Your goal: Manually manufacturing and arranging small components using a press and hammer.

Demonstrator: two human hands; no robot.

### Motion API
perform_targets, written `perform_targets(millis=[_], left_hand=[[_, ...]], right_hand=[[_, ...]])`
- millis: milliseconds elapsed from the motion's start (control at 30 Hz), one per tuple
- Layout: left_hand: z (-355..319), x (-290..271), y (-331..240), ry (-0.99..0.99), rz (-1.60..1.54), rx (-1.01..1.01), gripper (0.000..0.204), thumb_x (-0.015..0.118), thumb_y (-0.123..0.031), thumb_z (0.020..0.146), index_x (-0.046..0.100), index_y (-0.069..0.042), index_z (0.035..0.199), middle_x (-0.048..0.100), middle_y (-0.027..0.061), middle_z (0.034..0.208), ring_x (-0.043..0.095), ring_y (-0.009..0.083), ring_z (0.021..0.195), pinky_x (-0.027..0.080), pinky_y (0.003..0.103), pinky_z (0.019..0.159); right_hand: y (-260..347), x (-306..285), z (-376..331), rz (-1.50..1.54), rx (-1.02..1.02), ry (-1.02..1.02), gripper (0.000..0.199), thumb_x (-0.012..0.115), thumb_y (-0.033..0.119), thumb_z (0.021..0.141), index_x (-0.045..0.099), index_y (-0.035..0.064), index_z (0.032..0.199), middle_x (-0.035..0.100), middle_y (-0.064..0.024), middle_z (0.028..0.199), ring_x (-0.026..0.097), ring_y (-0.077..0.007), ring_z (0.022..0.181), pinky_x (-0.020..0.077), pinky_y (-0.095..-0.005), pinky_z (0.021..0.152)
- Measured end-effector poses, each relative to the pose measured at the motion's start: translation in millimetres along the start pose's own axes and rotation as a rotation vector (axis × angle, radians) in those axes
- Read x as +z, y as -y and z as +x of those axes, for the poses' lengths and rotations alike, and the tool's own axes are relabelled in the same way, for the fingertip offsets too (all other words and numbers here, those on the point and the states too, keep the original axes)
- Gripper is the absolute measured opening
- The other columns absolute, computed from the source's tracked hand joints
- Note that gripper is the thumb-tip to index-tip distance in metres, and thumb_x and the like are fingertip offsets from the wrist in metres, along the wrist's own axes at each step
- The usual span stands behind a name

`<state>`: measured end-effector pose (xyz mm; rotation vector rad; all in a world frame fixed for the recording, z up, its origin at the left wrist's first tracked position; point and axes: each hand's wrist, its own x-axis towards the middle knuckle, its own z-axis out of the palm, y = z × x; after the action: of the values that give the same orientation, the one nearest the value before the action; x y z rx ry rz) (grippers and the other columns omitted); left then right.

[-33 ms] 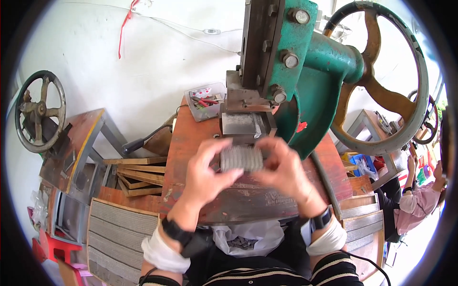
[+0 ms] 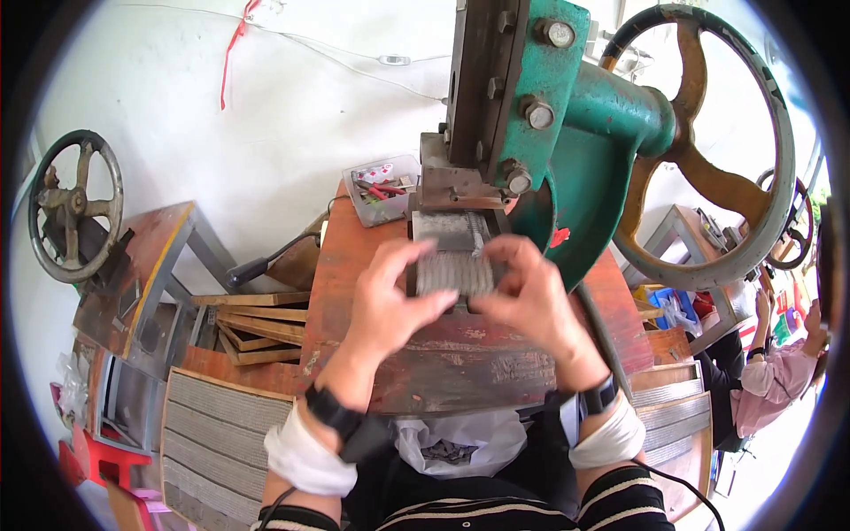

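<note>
A small grey ridged block (image 2: 454,273), which looks like a row of thin metal pieces packed side by side, is held level between my two hands. My left hand (image 2: 381,296) grips its left side, thumb at the near edge and fingers at the far edge. On the right side, my right hand (image 2: 536,296) closes around it in the same way, its fingertips slightly blurred. Just beyond the block lies the flat metal bed (image 2: 443,228) of a green press (image 2: 567,106), under its steel ram (image 2: 452,181).
A clear plastic box (image 2: 381,208) with red-handled pliers stands behind the bed at the left. A big handwheel (image 2: 775,203) rises at the right. Trays of grey strips (image 2: 212,442) flank the wooden table (image 2: 345,345). A white bag (image 2: 496,442) hangs below; a co-worker (image 2: 770,380) is far right.
Both hands have moved forward a little with the ridged block, which is now closer to the press bed and overlaps its near edge in view.
</note>
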<state>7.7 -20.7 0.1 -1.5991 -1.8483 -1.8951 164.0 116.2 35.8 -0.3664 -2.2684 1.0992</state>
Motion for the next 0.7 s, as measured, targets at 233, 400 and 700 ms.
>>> perform_targets(millis=[233,400,700], left_hand=[[52,30,53,0.012,0.211,0.099,0.047,0.085,-0.020,0.065,0.070,-0.006,0.107,0.061,0.0121,0.109,0.054,0.0281,0.107,0.044,0.040,0.091],[59,32,47,-0.111,0.502,0.124,0.056,0.083,-0.028,0.069,0.065,-0.004,0.116,0.061,0.0154,0.116,0.053,0.0308,0.109,0.044,0.042,0.090],[-102,-56,25,0.222,0.743,-0.243,0.048,0.074,-0.015,0.078,0.057,0.005,0.118,0.057,0.0199,0.120,0.056,0.0406,0.109,0.045,0.045,0.094]], right_hand=[[-25,13,41,-0.426,-0.033,-0.229,0.038,0.076,0.008,0.072,0.059,0.0024,0.105,0.065,-0.0157,0.102,0.067,-0.0273,0.069,0.0527,-0.0382,0.058],[-29,27,53,-0.835,-0.137,-0.398,0.020,0.072,0.017,0.076,0.063,0.0082,0.092,0.064,-0.0110,0.094,0.065,-0.0344,0.077,0.0519,-0.0447,0.063],[-31,21,55,-0.758,-0.132,-0.361,0.007,0.067,0.013,0.080,0.065,0.0071,0.084,0.064,-0.0120,0.091,0.064,-0.0356,0.080,0.0520,-0.0442,0.067]])
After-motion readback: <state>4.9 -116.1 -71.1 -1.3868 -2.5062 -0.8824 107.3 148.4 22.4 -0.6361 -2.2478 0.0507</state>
